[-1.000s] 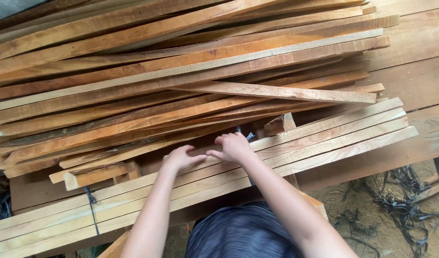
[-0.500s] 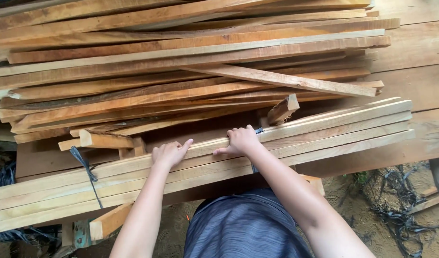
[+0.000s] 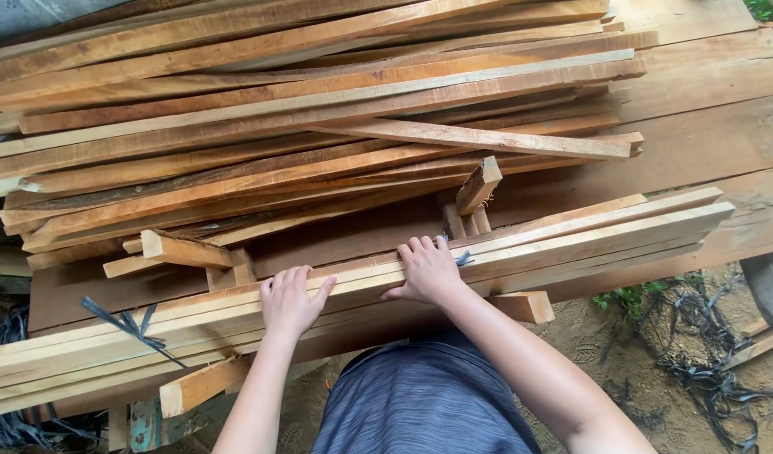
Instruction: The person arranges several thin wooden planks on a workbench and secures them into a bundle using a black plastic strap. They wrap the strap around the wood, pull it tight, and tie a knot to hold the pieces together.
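A bundle of long pale wooden slats (image 3: 571, 240) lies across the front edge of a plank platform. My left hand (image 3: 291, 300) rests flat on top of the bundle, fingers spread. My right hand (image 3: 428, 270) lies on the same slats a little to the right, fingers curled over the far edge of the top slat. A dark strap (image 3: 130, 324) wraps the bundle near its left end. Behind it sits a large loose pile of reddish-brown slats (image 3: 319, 109).
Short offcut blocks (image 3: 477, 187) stand between bundle and pile, another (image 3: 183, 249) to the left. Wide platform planks (image 3: 714, 126) extend right. Sandy ground with tangled black strapping (image 3: 706, 370) lies at lower right. My grey shorts (image 3: 420, 403) fill the bottom.
The bundle of pale slats has slid toward me, away from the pile, with both hands on it. My hands have spread apart along it.
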